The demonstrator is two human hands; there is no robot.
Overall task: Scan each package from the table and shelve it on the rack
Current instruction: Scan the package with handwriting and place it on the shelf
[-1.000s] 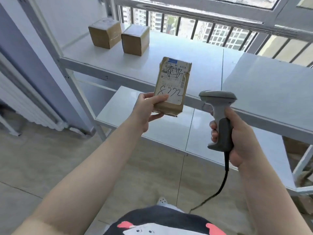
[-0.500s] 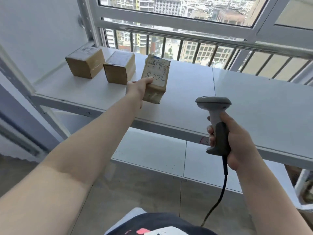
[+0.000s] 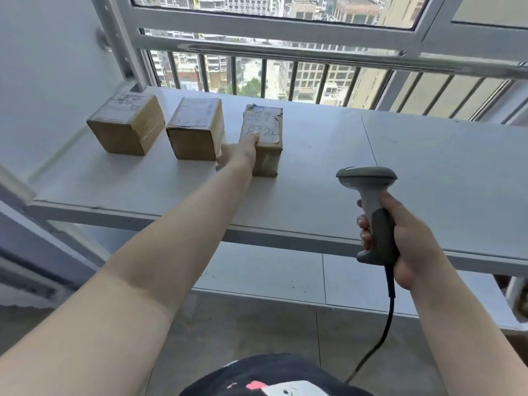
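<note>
A brown cardboard package (image 3: 264, 130) with a handwritten white label lies flat on the top shelf of the white rack (image 3: 314, 192). My left hand (image 3: 241, 151) still grips its near left corner, thumb on the label. Two more cardboard packages stand to its left: one in the middle (image 3: 195, 128) and one at the far left (image 3: 127, 124). My right hand (image 3: 400, 238) holds a grey barcode scanner (image 3: 370, 207) by its handle in front of the rack, its head pointing away from me and its black cable hanging down.
The rack stands against a window with metal bars (image 3: 285, 78). A lower shelf (image 3: 271, 270) shows beneath the top one. A white wall (image 3: 43, 67) closes the left side. The right part of the top shelf (image 3: 443, 167) is bare. Grey floor tiles lie below.
My left hand carried the labelled package from in front of the scanner up and forward, then laid it flat on the top shelf beside the other two. The scanner hand stayed almost still.
</note>
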